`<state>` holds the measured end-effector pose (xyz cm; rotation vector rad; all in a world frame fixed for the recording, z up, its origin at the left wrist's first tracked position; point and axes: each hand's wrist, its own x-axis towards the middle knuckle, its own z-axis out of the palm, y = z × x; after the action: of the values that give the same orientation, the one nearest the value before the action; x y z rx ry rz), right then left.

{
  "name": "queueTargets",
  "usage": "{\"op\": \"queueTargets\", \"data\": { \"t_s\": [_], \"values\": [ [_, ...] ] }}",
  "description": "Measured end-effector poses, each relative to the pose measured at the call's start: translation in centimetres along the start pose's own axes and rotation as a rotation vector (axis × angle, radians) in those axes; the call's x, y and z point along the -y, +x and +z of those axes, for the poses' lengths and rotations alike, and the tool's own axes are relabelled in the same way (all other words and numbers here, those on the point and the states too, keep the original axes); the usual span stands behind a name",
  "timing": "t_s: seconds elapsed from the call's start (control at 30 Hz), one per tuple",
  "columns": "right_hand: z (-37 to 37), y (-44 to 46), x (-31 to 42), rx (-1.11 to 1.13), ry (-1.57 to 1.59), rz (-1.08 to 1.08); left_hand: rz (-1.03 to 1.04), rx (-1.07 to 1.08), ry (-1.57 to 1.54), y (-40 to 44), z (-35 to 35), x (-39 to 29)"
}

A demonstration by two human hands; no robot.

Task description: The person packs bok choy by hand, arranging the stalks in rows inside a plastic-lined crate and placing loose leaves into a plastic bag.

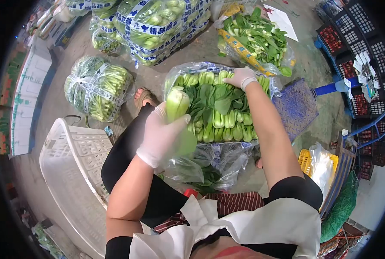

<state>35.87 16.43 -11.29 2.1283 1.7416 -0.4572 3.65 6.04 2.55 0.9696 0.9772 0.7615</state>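
My left hand (160, 136), in a thin white glove, is wrapped round a head of bok choy (177, 104), its pale cut base facing up. The leaves hang blurred below the fingers. My gloved right hand (241, 78) is at the far right of a plastic-lined container (168, 77), fingers closed on a bok choy (227, 75) in the back row. Rows of bok choy line the container's far and near sides, bases outward. Dark green leaves (212, 97) meet in the middle.
Loose greens (255, 36) lie in an open bag beyond the container. Wrapped bundles of vegetables (158, 30) stand at the back, another bundle (99, 88) to the left. A white crate (89, 151) is beside my leg. A blue platform (296, 105) and stacked black crates (361, 52) stand right.
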Motion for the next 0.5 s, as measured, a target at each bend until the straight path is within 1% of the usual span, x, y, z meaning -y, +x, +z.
{"op": "queueTargets", "data": {
  "t_s": [0.07,0.13,0.17,0.2,0.27,0.3,0.33,0.4,0.5],
  "values": [
    [1.1,1.1,-0.7,0.006,0.001,-0.003,0.010,0.018,0.003,-0.1,0.0,0.0],
    [2.1,1.8,-1.7,-0.049,0.188,-0.089,0.000,0.015,0.010,-0.3,-0.1,-0.1],
    [1.2,1.0,-2.0,0.005,0.286,-0.078,-0.008,0.015,0.021,-0.3,-0.2,-0.1],
    [1.6,0.9,-2.4,0.005,0.283,-0.081,-0.006,0.012,0.019,-0.4,-0.3,-0.1],
    [1.9,0.5,-3.0,-0.077,0.593,-0.223,-0.001,0.002,0.079,-0.5,-0.6,0.0],
    [1.7,-0.2,-3.2,-0.029,0.682,-0.183,-0.004,-0.001,0.075,-0.6,-0.7,0.1],
    [2.3,0.0,-3.0,-0.024,0.681,-0.180,-0.002,-0.004,0.068,-0.6,-0.8,0.1],
    [3.3,-0.3,-2.5,-0.036,0.853,-0.181,-0.020,-0.013,0.055,-0.8,-0.3,-0.4],
    [3.4,-1.3,-1.4,-0.083,0.840,-0.142,0.008,0.006,0.081,-0.5,0.0,-0.2]
  ]
}}
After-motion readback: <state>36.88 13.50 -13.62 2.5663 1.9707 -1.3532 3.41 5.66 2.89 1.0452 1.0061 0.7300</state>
